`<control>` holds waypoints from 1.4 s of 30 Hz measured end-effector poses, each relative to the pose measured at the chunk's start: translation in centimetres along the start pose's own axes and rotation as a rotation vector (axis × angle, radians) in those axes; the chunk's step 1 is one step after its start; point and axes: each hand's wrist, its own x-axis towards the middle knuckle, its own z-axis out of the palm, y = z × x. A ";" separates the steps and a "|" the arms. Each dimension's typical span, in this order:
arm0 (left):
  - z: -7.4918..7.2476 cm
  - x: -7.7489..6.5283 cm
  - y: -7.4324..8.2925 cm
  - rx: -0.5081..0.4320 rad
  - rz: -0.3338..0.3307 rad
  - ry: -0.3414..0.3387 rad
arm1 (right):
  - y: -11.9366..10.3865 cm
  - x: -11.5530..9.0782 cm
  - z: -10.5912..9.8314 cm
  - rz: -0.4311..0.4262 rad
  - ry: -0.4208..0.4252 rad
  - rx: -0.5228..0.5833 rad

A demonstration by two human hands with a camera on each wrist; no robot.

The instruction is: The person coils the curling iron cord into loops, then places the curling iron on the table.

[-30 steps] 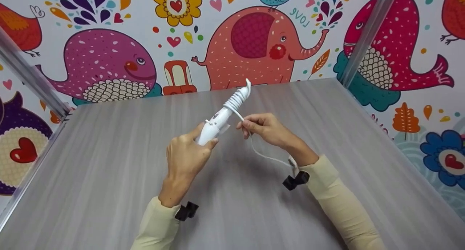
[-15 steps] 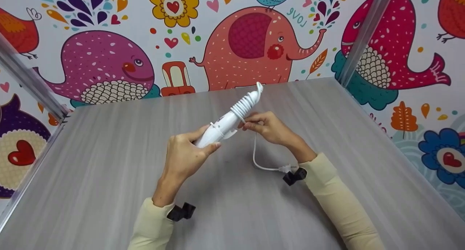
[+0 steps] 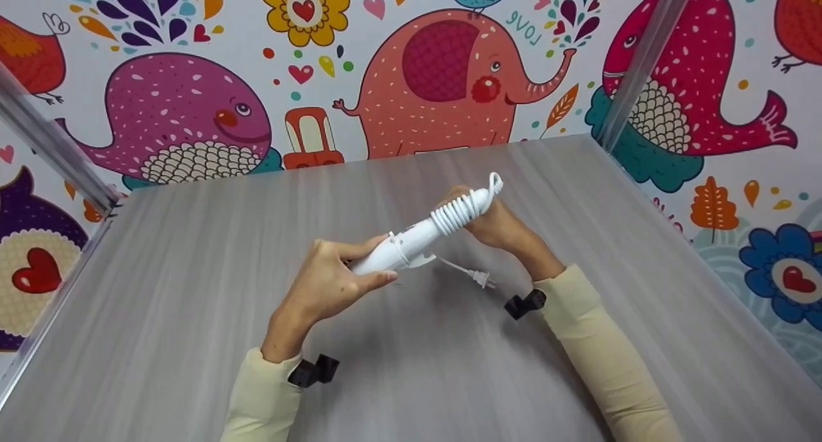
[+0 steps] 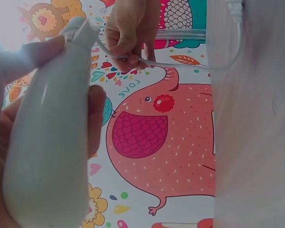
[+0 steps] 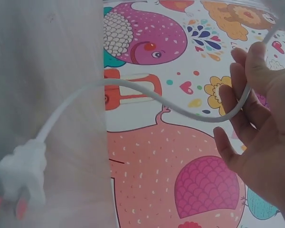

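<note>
Sleeves: two cream ones nearest us, left sleeve and right sleeve, both on the near side of the white appliance, a black block at the left cuff, another black block at the right.
Left hand: round the wide, near end of the appliance it goes, fingers wrapped on one side, thumb on the other, a real grip!
Appliance: up in the left hand, above the surface, tilted, narrow end pointing away and to the right.
Plug: dangling just below and right of the appliance, two prongs showing; whether it touches the surface, I cannot tell.
Right hand: partly hidden behind the appliance's narrow end from the head view, but the right wrist view gives it away: thumb and fingertip pinch the cord, other fingers loosely bent beside it.
Coils: neat, close turns of cord hugging the appliance's narrow end, and a small loop sticks up at the tip!
Surface: grey, wood-grained, spreading beneath the appliance.
Wall: beyond the appliance, a coral elephant, a purple whale to its left.
</note>
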 end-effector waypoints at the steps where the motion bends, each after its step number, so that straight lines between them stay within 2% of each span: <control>1: -0.1 -0.1 0.0 0.014 0.014 -0.012 | -0.3 0.0 -0.1 -0.049 -0.009 0.003; 4: -0.5 -0.3 0.1 0.058 0.057 -0.052 | -1.3 0.2 -0.3 -0.164 -0.033 0.022; 7: -0.9 -0.4 0.0 0.099 0.108 -0.092 | -1.9 0.2 -0.4 -0.184 -0.032 0.033; 9: -1.2 -0.5 0.0 0.127 0.135 -0.113 | -1.6 0.2 -0.5 -0.145 -0.002 0.022; 11: -1.5 -0.6 0.0 0.165 0.149 -0.133 | -1.2 0.1 -0.5 -0.063 0.031 0.011; 13: -1.9 -0.7 0.1 0.201 0.135 -0.155 | -0.7 0.0 -0.5 0.016 0.046 -0.012; 16: -2.3 -0.8 0.1 0.252 0.099 -0.192 | -0.3 -0.1 -0.4 0.113 0.014 -0.059; 19: -2.5 -0.9 0.2 0.303 0.080 -0.216 | 0.1 -0.1 -0.3 0.142 -0.032 -0.103; 22: -2.3 -1.1 0.3 0.367 0.087 -0.224 | 0.1 -0.2 -0.3 0.159 -0.066 -0.118; 29: -1.0 -0.9 0.3 0.484 0.083 -0.249 | -0.6 -0.3 -0.4 0.192 -0.165 -0.142; 34: 0.2 -0.7 0.3 0.520 0.025 -0.212 | -1.9 -0.2 -0.2 0.172 -0.163 -0.209; 42: 1.1 -0.2 0.2 0.586 -0.068 -0.050 | -3.6 -0.3 0.4 0.046 -0.056 -0.284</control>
